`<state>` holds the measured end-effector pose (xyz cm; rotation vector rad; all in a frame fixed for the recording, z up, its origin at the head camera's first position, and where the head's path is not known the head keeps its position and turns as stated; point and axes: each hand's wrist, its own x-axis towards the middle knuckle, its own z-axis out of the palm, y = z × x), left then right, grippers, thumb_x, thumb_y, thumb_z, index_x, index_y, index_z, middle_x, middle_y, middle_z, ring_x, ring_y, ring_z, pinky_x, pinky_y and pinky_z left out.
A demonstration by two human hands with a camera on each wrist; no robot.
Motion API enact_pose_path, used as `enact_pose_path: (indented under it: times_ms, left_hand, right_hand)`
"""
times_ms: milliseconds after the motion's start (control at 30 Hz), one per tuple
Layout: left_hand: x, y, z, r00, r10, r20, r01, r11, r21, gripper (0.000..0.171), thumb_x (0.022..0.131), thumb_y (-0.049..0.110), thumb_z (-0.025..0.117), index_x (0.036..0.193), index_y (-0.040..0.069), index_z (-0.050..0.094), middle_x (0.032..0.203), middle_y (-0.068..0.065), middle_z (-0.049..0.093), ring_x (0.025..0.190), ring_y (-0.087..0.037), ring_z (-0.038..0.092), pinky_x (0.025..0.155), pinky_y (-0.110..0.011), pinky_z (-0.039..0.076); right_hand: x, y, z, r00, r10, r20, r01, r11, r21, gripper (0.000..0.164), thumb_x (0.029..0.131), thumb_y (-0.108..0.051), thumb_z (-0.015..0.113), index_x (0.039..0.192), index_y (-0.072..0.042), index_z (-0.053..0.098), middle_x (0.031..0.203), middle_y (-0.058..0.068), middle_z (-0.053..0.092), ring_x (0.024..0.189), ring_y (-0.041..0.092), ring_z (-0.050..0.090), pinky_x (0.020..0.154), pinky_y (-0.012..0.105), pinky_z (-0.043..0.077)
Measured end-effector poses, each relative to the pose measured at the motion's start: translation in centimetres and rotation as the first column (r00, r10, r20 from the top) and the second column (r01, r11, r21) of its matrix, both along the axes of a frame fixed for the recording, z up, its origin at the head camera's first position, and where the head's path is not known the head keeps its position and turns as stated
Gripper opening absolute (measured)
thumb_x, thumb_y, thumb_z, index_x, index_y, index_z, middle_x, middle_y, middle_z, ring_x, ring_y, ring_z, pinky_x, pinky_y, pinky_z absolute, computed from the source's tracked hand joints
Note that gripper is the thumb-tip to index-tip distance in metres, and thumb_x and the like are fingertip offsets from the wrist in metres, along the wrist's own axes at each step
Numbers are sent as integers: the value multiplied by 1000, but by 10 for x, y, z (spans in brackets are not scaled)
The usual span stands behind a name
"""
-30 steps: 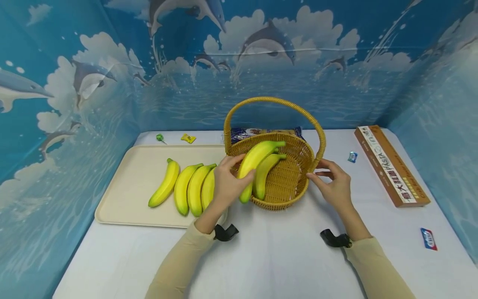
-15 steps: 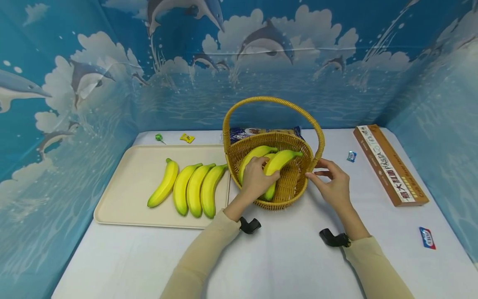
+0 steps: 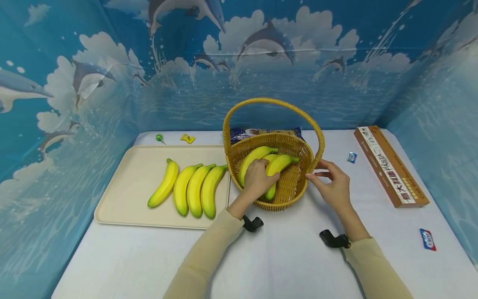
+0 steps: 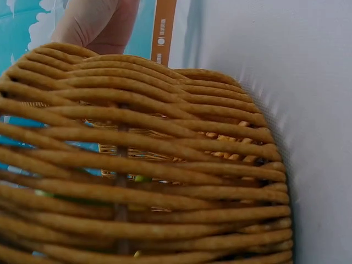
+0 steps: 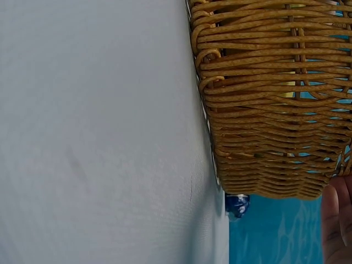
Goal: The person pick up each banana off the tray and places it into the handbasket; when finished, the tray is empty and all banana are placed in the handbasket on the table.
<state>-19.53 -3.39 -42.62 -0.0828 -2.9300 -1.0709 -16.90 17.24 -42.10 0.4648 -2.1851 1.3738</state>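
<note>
1. Dolphin-print backdrop (image 3: 179,95) lines three sides of the white-covered counter (image 3: 284,257), which I follow from a distance through head and wrist cameras.
2. Near the middle of the counter's back edge, a wicker basket (image 3: 291,143) stands upright, its handle arched overhead, just before a dark blue packet (image 3: 242,133).
3. Inside it, the left hand (image 3: 257,178) has fingers and thumb bent around a banana (image 3: 282,162); two more lie alongside on the left, an arrangement that, I judge, lets their curves nest.
4. At the handle's right foot, the right hand (image 3: 333,185) pinches the rim between thumb and fingertips, the gap narrow, presumably to steady the light basket.
5. Toward the left edge, a beige tray (image 3: 127,182) carries four bananas (image 3: 196,191), stems toward the back edge, probably for easy lifting.
6. By the back right corner, a pasta box (image 3: 392,166) lies slanted, seemingly out of the arms' way.
</note>
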Motion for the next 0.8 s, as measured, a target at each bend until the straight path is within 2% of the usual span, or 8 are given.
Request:
enact_pose_path:
  times_ms: [333, 500, 600, 700, 800]
  left_hand:
    - [3, 0, 0, 999, 35, -14, -35, 999, 0, 52, 87, 37, 72, 129, 8, 62, 119, -12, 62, 109, -26, 58, 83, -38, 51]
    - [8, -2, 4, 995, -8, -99, 15, 997, 70, 53, 89, 35, 70, 134, 11, 58, 120, -10, 59, 106, -25, 56, 82, -37, 50]
    - [18, -8, 11, 986, -72, -150, 89, 990, 109, 55, 90, 34, 68, 138, 11, 55, 121, -10, 57, 106, -24, 56, 82, -36, 48]
    - [35, -20, 23, 975, -124, -186, 156, 974, 165, 56, 90, 33, 68, 139, 11, 53, 123, -12, 56, 107, -27, 55, 83, -37, 46]
    - [51, -42, 33, 962, -117, -248, 171, 963, 208, 55, 88, 30, 69, 138, 12, 54, 124, -12, 56, 107, -28, 55, 82, -38, 46]
  right_hand:
    - [3, -1, 2, 1000, -11, -3, 11, 1000, 25, 45, 71, 15, 77, 113, 15, 62, 102, 29, 66, 87, -19, 53, 76, 4, 48]
    - [2, 0, 1, 1000, -25, 16, 25, 999, 30, 45, 72, 14, 77, 114, 15, 62, 103, 29, 66, 87, -19, 52, 76, 4, 47]
    - [-3, 3, -6, 999, -27, 20, 27, 999, 27, 46, 71, 14, 78, 115, 14, 62, 103, 28, 66, 87, -18, 53, 76, 4, 48]
    - [-11, 8, -18, 999, -27, 21, 26, 999, 23, 49, 71, 12, 79, 117, 10, 63, 105, 25, 67, 87, -14, 56, 76, 3, 47]
    - [-17, 13, -28, 1000, -19, 15, 19, 1000, 24, 50, 72, 9, 80, 119, 5, 64, 106, 21, 68, 87, -6, 61, 76, 4, 47]
